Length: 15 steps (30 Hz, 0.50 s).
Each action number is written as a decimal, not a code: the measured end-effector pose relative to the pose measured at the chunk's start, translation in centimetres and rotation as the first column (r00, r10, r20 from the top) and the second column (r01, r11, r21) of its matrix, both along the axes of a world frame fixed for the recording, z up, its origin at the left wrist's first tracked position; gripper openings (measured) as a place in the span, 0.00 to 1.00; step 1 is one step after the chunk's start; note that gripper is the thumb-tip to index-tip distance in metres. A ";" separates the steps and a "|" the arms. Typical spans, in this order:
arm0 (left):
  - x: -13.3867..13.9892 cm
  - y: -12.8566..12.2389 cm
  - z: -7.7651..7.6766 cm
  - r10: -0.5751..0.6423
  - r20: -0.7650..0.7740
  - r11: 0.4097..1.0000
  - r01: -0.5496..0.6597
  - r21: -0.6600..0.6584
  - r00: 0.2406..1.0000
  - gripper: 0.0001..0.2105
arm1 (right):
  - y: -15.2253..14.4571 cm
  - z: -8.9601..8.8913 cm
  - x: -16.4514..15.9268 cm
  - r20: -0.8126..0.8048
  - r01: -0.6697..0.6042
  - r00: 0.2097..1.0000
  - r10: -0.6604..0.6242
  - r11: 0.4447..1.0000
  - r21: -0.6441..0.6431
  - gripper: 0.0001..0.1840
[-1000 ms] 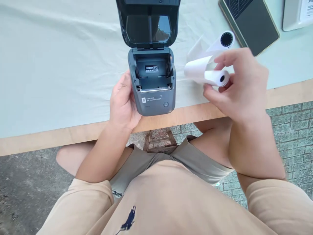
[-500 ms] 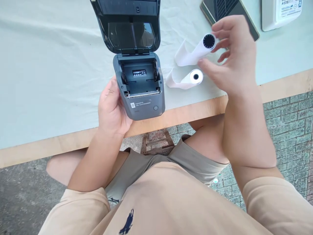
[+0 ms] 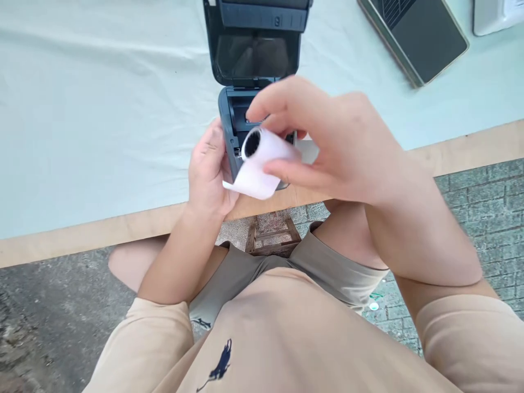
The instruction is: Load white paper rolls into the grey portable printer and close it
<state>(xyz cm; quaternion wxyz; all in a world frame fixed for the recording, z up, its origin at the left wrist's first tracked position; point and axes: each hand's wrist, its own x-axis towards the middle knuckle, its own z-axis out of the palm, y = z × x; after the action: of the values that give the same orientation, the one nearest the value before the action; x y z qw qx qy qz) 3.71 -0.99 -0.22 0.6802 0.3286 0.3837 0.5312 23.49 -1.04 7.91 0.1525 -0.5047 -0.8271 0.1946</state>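
Observation:
A dark grey label printer (image 3: 225, 112) rests at the table's front edge, its black lid (image 3: 257, 57) swung up and back. My left hand (image 3: 209, 172) is closed around the printer's left side. Above the open paper bay, my right hand (image 3: 333, 142) pinches a white paper roll (image 3: 268, 155) between thumb and fingers. The roll's black core faces left, and its loose paper end hangs over the printer's front. Much of the bay and the printer's right side are hidden behind the roll and hand. The second paper roll is mostly or wholly covered by my right hand.
A pale cloth (image 3: 102, 120) covers the table, with a bare wooden front edge (image 3: 82, 234). A dark flat device (image 3: 426, 43) lies at the back right, and part of a white item (image 3: 495, 19) shows beyond it. Below the table is a wooden stool (image 3: 272, 237).
My right hand has picked up the black-cored paper roll and carried it left over the printer. The whole view has shifted, so the table items appear farther right.

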 end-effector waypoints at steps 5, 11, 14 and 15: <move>0.0 -0.4 0.0 -0.014 -0.018 1.000 0.014 0.004 1.000 0.12 | 2.1 1.9 -4.6 0.342 -0.013 0.939 0.024 0.999 -0.037 0.16; 0.0 -0.6 1.1 0.004 -0.047 0.997 -0.008 -0.083 0.999 0.11 | 1.7 0.2 -4.0 0.226 -0.096 0.972 0.060 0.983 0.153 0.07; 0.1 -0.6 1.1 -0.004 0.012 0.997 0.005 -0.073 1.000 0.12 | 0.9 -0.3 -2.6 -0.051 -0.052 0.996 0.070 0.954 0.296 0.07; 0.2 -0.6 1.1 -0.007 0.029 0.998 0.008 -0.064 1.000 0.12 | 0.7 -0.3 -2.2 -0.126 -0.025 0.989 0.071 0.940 0.339 0.06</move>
<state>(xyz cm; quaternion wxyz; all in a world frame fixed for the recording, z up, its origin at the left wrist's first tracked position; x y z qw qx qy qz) 3.87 -1.59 0.84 0.6978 0.3003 0.3893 0.5208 21.27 -0.33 7.63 0.2879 -0.4364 -0.8479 0.0882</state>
